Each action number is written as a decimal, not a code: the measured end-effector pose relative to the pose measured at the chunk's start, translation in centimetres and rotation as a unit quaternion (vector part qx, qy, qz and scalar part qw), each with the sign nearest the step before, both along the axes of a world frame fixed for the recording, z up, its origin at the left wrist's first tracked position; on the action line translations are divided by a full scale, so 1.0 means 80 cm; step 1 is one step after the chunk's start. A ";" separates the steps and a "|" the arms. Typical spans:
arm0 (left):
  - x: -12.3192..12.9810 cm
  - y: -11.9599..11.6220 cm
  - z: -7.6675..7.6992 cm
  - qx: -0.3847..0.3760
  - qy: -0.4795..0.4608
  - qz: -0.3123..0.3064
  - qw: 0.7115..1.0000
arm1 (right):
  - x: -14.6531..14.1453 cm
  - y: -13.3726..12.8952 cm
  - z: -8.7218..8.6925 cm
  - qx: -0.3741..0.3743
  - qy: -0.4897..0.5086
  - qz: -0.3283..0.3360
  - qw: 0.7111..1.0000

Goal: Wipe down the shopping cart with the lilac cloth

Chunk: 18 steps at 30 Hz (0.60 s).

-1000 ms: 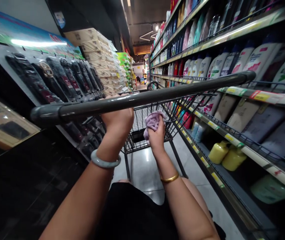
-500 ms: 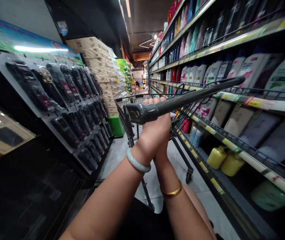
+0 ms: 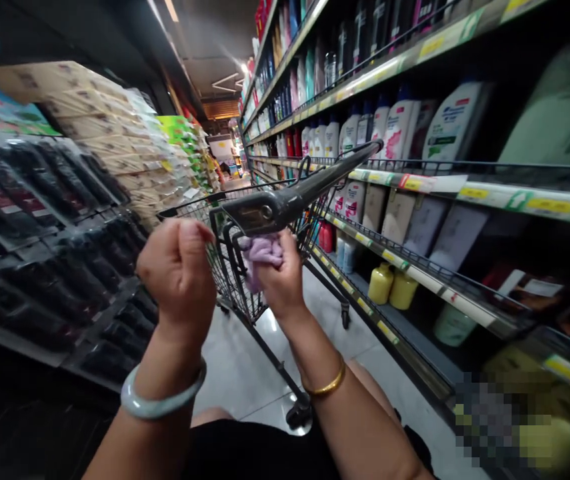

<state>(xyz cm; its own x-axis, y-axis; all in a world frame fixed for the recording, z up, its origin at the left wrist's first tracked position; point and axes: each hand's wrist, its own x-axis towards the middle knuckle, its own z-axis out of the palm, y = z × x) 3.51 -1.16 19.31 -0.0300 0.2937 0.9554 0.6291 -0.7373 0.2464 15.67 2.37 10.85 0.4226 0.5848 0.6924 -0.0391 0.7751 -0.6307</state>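
My right hand (image 3: 285,280), with a gold bangle at its wrist, is closed on a crumpled purple cloth (image 3: 265,252) just under the dark handle of a shopping cart (image 3: 269,210). Part of the cloth hangs down beside the cart's wire basket. To the left, apart from the handle, my left hand (image 3: 177,273) is raised in a fist, with a pale bangle (image 3: 157,400) on that wrist. What the fist holds, if anything, is hidden.
Shelves with shampoo bottles (image 3: 449,127) run along the right, with yellow containers (image 3: 382,283) lower down. Packaged dark goods (image 3: 29,180) hang at left, and stacked cartons (image 3: 109,127) stand behind them. A cart wheel (image 3: 299,413) sits on the tiled floor.
My hands, together at the cart handle before, are now apart; the left has moved left and away from it. The purple cloth now shows in my right hand. The view has turned rightward.
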 end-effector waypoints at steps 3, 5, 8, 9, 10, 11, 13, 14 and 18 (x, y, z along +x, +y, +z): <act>-0.001 0.060 -0.014 -0.050 -0.007 0.002 0.999 | -0.004 0.006 -0.015 -0.066 -0.007 -0.036 0.997; 0.003 0.090 -0.027 -0.079 0.017 -0.030 0.996 | -0.001 0.009 -0.019 -0.125 0.009 -0.031 0.992; 0.005 0.115 -0.041 -0.067 0.051 -0.047 0.995 | 0.009 -0.007 -0.002 -0.128 0.094 0.063 0.985; 0.006 0.118 -0.044 -0.056 0.061 -0.049 0.995 | 0.012 -0.016 0.008 -0.102 0.126 0.093 0.982; 0.006 0.120 -0.045 -0.047 0.069 -0.054 0.995 | 0.013 -0.025 0.017 -0.073 0.141 0.097 0.983; 0.006 0.121 -0.045 -0.041 0.076 -0.063 0.994 | 0.014 -0.031 0.024 -0.045 0.140 0.088 0.985; 0.007 0.120 -0.042 -0.031 0.076 -0.079 0.993 | 0.014 -0.033 0.027 -0.024 0.116 0.065 0.991; 0.008 0.119 -0.041 -0.030 0.072 -0.082 0.994 | 0.014 -0.029 0.023 -0.034 0.102 0.061 0.992; 0.012 0.112 -0.036 -0.053 0.073 -0.082 0.993 | 0.023 -0.008 -0.005 -0.150 0.087 0.108 0.979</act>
